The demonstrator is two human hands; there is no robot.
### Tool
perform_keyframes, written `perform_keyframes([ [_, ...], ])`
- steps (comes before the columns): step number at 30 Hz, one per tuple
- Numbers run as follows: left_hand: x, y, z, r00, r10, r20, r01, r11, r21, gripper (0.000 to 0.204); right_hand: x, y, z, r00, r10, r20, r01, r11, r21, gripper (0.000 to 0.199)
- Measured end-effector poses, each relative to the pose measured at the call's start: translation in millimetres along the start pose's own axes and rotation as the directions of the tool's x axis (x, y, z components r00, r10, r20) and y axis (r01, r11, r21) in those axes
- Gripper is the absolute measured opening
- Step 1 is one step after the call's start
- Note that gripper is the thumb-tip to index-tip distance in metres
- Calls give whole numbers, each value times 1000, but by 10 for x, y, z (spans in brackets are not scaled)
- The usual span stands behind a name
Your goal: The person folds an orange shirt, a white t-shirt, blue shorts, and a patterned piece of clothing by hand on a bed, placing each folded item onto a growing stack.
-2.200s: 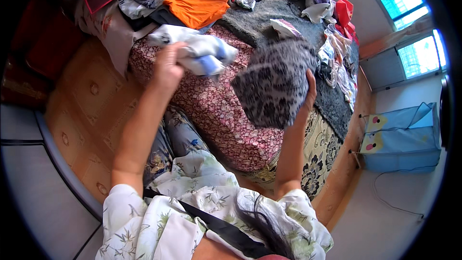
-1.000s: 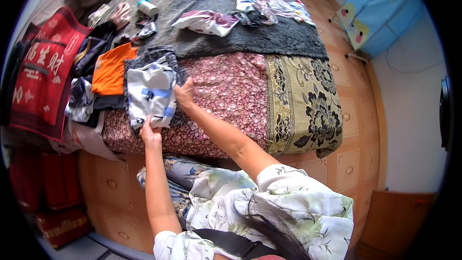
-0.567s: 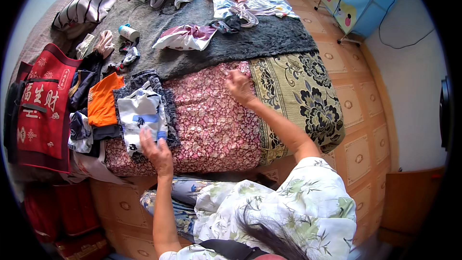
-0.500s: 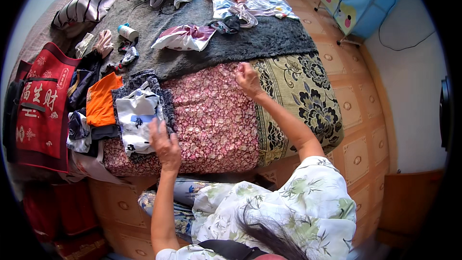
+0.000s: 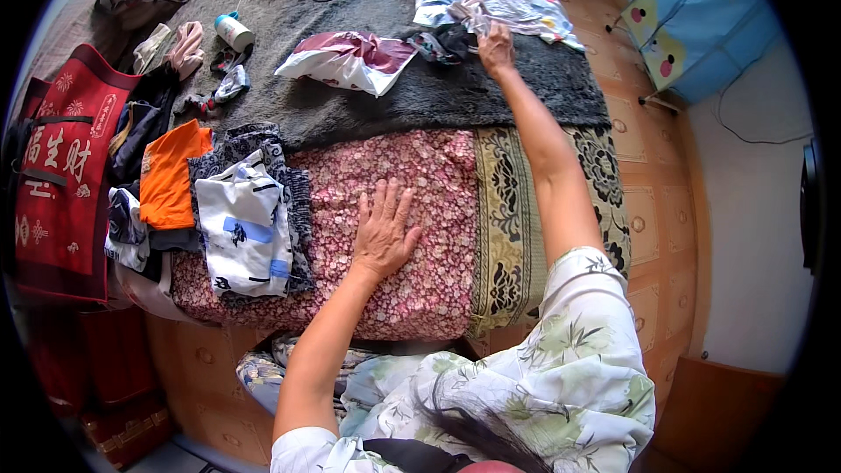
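My left hand (image 5: 384, 232) lies flat with fingers spread on the pink floral bedcover (image 5: 429, 175). My right hand (image 5: 497, 48) reaches far across the bed, its fingers curled on the edge of a pale pinkish garment (image 5: 477, 10), which lies in a loose heap of light clothes. Just left of that hand are a dark crumpled garment (image 5: 442, 42) and a white and maroon bundle (image 5: 350, 63). To the left of my left hand, a folded white garment with blue patches (image 5: 245, 228) rests on folded dark patterned cloth (image 5: 298, 219). Beside it lies folded orange clothing (image 5: 171, 177).
A red bag (image 5: 74, 166) with pale printing stands at the left. A white bottle with a blue cap (image 5: 233, 32) lies on the grey fluffy blanket (image 5: 324, 114). A blue cloth-covered rack (image 5: 692, 17) stands on the tiled floor (image 5: 644, 210) at the right.
My right hand has moved forward from the bedcover to the heap of clothes. My left hand has left the folded white garment and moved right onto the floral cover. The view has shifted slightly.
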State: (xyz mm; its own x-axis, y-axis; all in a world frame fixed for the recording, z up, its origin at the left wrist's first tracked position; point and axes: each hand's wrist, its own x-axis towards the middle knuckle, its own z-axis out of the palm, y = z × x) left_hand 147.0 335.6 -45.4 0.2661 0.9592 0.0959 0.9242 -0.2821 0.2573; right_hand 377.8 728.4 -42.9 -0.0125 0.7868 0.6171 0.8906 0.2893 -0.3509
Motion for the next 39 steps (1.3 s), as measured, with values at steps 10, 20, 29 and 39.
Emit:
perform_keyframes([
  [10,62,-26,-75,994,-21,106,25,999,-37,72,688,255,783,954,144,262,-114,986,-126,60],
  [20,93,-53,-73,993,-22,116,31,997,-75,74,824,438,515,965,160,206,-152,987,-52,31],
  [29,60,-6,-74,996,-29,80,35,996,-79,73,-402,-926,-1166,612,-279,740,-319,769,554,31],
  [39,23,-71,-44,1000,8,-29,-9,999,-41,70,-2050,-1365,-1466,878,-314,361,258,946,194,63],
])
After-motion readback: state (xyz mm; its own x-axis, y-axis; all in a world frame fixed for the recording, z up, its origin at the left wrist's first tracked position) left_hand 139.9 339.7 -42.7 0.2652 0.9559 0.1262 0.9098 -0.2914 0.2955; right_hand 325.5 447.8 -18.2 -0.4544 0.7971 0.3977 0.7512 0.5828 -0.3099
